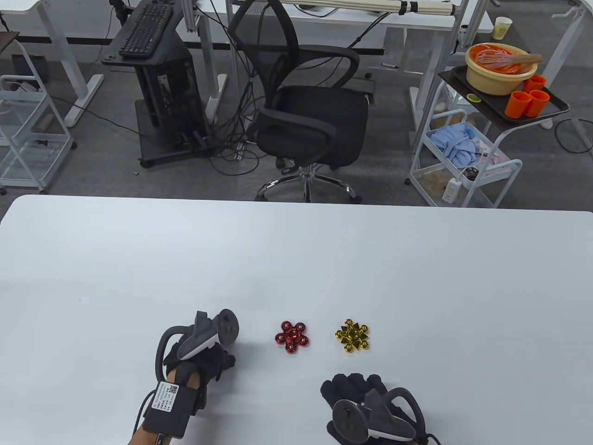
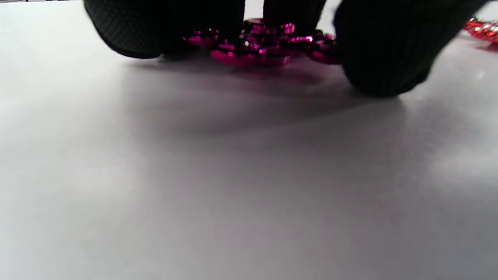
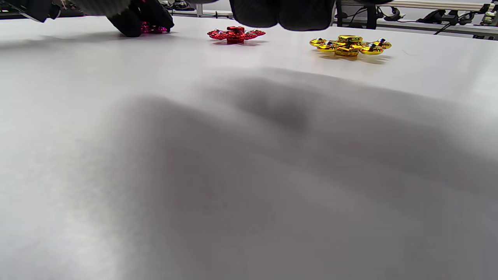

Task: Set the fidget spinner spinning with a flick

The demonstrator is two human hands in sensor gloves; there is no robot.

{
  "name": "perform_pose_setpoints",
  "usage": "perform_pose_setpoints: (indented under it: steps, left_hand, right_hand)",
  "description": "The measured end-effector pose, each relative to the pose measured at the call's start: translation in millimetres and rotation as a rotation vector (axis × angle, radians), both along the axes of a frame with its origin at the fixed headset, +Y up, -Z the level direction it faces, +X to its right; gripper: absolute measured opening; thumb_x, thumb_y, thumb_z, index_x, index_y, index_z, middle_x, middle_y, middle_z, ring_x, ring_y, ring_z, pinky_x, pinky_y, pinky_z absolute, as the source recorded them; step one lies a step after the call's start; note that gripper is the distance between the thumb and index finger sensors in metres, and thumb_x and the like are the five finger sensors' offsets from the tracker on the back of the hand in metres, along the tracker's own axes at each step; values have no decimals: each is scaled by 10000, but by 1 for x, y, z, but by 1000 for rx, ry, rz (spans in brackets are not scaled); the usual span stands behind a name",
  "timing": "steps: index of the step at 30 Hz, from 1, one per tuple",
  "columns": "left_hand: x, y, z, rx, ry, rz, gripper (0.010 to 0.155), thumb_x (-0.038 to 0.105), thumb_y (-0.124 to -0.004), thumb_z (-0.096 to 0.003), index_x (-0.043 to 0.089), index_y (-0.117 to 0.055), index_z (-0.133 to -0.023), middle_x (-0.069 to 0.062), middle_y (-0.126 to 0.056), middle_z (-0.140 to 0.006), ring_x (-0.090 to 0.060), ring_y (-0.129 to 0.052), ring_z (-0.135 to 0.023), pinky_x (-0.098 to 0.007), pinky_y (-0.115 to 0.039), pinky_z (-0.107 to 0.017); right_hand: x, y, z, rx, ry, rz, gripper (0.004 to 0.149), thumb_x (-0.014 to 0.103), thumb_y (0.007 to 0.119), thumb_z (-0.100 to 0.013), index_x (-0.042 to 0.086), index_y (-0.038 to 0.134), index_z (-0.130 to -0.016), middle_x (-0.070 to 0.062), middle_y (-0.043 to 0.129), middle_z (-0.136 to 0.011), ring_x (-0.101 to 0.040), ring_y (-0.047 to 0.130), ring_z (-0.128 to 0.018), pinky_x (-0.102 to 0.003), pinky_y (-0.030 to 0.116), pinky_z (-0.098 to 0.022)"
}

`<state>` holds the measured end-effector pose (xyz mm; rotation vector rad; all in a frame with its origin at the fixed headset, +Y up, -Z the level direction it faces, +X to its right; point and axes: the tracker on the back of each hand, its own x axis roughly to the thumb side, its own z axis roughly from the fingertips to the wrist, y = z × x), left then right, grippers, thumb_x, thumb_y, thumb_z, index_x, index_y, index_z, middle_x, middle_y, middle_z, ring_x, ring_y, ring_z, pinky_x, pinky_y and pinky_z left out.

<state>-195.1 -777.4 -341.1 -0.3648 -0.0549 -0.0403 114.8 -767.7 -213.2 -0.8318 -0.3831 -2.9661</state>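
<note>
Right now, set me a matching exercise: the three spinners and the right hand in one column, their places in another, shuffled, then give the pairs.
Things:
1. pink spinner
2. red spinner
3. gold spinner
4. right hand

Places:
A. rightmost of the three spinners, untouched
B. near the table's front edge, touching no spinner
C. under the left hand's fingers
D. middle of the row, untouched

Pairs: 1-C, 2-D, 3-A, 4-B
</note>
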Motion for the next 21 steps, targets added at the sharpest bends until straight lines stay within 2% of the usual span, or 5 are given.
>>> perform_pose_setpoints:
  steps: [4, 8, 13, 17, 21]
  left_hand:
    - [-2, 1, 2, 40, -5, 56, 653, 514, -882, -328, 273, -652, -889, -183, -578, -1043, -408, -723, -905, -547, -716, -656]
    - [2, 10, 13, 76, -62, 129, 670, 513, -890, -323, 259, -645, -892, -194, -584, -1035, -412, -728, -907, -560, -711, -648]
    - [23, 25, 46, 121, -213, 177, 704, 516, -892, -322, 237, -617, -907, -201, -578, -1035, -411, -718, -912, -561, -707, -646]
    - [40, 16, 75, 84, -315, 187, 720, 528, -885, -322, 230, -604, -914, -201, -581, -1032, -409, -722, -909, -555, -714, -642]
    - [51, 7, 90, 65, -373, 154, 724, 529, -882, -323, 228, -596, -916, -199, -578, -1034, -406, -718, -913, -551, -712, -645]
  right_hand:
    - [-1, 1, 0, 7, -1, -5, 688, 550, 570, -482, 239, 299, -1032, -144, 354, -1126, -475, 421, -1007, -681, 361, -731]
    - [-1, 3, 1, 16, -4, -11, 686, 549, 569, -483, 239, 299, -1032, -143, 351, -1127, -475, 417, -1008, -680, 361, -732]
    - [-1, 3, 1, 14, 3, -7, 684, 549, 570, -483, 239, 303, -1032, -146, 351, -1126, -475, 416, -1008, -681, 360, -731]
    - [-2, 3, 1, 17, 5, -8, 685, 549, 570, -482, 237, 304, -1032, -145, 350, -1127, -477, 417, -1007, -681, 361, -731]
    - [-4, 3, 2, 18, 8, -7, 684, 549, 569, -483, 238, 304, -1032, -146, 350, -1126, -476, 417, -1007, -681, 361, -731]
